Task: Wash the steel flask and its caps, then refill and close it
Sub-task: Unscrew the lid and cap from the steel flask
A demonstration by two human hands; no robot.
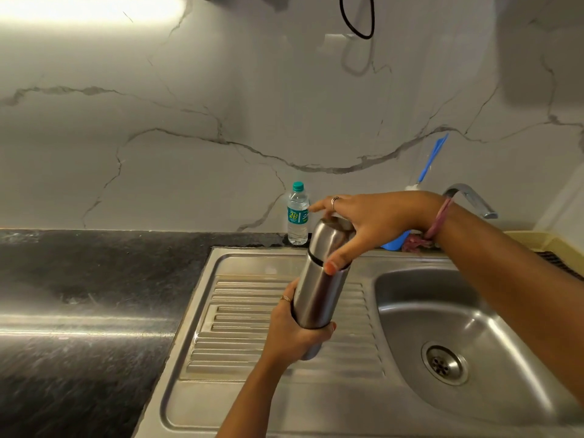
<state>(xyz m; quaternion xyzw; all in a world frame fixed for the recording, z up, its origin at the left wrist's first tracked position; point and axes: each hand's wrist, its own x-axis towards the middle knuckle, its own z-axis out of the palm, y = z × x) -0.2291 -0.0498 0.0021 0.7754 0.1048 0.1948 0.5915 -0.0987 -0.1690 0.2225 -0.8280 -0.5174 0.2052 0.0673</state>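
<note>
A steel flask (317, 298) is held tilted above the ribbed drainboard (240, 336) of the sink. My left hand (294, 330) grips its lower body from below. My right hand (363, 222) comes from the right and is curled over the steel outer cap (328, 237) on top of the flask, thumb pressed against the cap's lower edge. A dark seam separates cap and body. Any inner cap is hidden under the outer one.
The steel sink basin (442, 311) with its drain (444, 363) lies at the right, the tap (471, 197) behind it. A small plastic water bottle (297, 214) stands at the wall. A blue-handled brush (431, 159) leans behind my right arm. Dark countertop (79, 295) spreads left.
</note>
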